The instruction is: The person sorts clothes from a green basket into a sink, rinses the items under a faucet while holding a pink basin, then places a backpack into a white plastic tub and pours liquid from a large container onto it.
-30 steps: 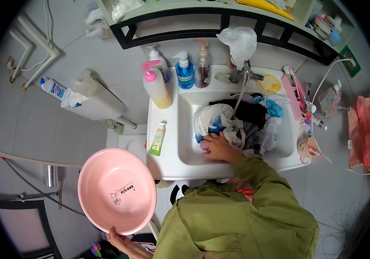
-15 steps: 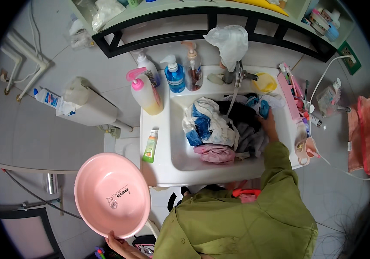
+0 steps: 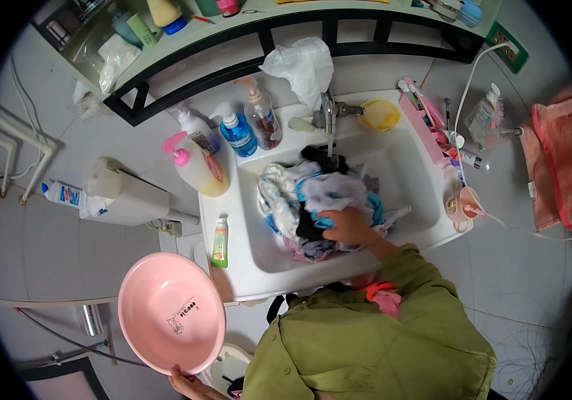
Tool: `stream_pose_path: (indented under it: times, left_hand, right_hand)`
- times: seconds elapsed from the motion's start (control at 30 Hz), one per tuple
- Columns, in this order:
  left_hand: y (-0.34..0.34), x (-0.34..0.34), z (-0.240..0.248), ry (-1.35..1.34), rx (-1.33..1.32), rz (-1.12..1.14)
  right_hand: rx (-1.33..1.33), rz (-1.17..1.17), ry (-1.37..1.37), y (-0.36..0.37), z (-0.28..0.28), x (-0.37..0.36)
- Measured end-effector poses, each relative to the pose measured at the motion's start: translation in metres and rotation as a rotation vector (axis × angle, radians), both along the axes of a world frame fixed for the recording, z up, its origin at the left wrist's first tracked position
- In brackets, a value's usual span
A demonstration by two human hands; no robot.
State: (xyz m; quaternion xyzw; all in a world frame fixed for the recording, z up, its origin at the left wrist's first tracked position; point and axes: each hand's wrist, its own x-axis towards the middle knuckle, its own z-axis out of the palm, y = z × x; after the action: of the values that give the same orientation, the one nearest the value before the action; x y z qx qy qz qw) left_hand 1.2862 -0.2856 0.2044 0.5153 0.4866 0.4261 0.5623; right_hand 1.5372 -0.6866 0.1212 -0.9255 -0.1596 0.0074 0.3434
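My left hand (image 3: 187,383) grips the near rim of a pink plastic basin (image 3: 166,300), held tilted beside the washbasin with nothing in it. Inside the white sink (image 3: 416,203), my right hand (image 3: 349,227) has its fingers curled into a heap of wet clothes. Its fingertips press beside a black piece and a pale grey-lilac cloth (image 3: 336,191). A white-and-blue garment (image 3: 276,193) lies at the heap's left, and pink fabric shows under its near side. Water runs from the metal tap (image 3: 329,113) onto a black garment (image 3: 323,159).
Left on the rim stand pump bottles, among them a pink-topped one (image 3: 199,167) and a blue one (image 3: 238,133). A green-and-white tube (image 3: 220,243) lies nearer. A yellow soap dish (image 3: 381,115), pink toothbrush holder (image 3: 421,127) and pink cup (image 3: 463,205) line the right. Above runs a black-railed shelf (image 3: 233,43).
My right hand has moved left from the sink's right side, and the clothes there are now bunched toward the middle and left. The left hand still holds the pink basin.
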Motion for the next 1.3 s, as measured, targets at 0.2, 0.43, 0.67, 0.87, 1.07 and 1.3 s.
stream_pose_path:
  times: [0.2, 0.43, 0.67, 0.87, 1.07, 1.3]
  left_hand:
    - [0.017, 0.0, -0.006, 0.066, -0.059, -0.017]
    - [0.028, -0.032, -0.027, 0.014, -0.099, 0.026]
    - [-0.034, -0.047, 0.006, 0.003, -0.002, -0.05]
    - [0.013, -0.079, -0.022, -0.075, -0.435, 0.014]
    - [0.017, -0.092, -0.048, -0.053, -0.56, 0.037]
    - [0.013, -0.096, -0.065, -0.075, -0.61, -0.019]
  right_hand:
    - [0.089, -0.06, 0.071, 0.036, -0.027, 0.045]
    - [0.095, -0.362, 0.298, 0.029, -0.048, 0.113]
    - [0.151, -0.297, 0.299, 0.008, -0.081, 0.115]
    - [-0.071, -0.453, -0.059, -0.032, -0.027, 0.085]
    - [-0.453, -0.606, 0.091, -0.043, -0.041, 0.044]
    - [-0.613, -0.322, 0.014, -0.021, -0.075, 0.038]
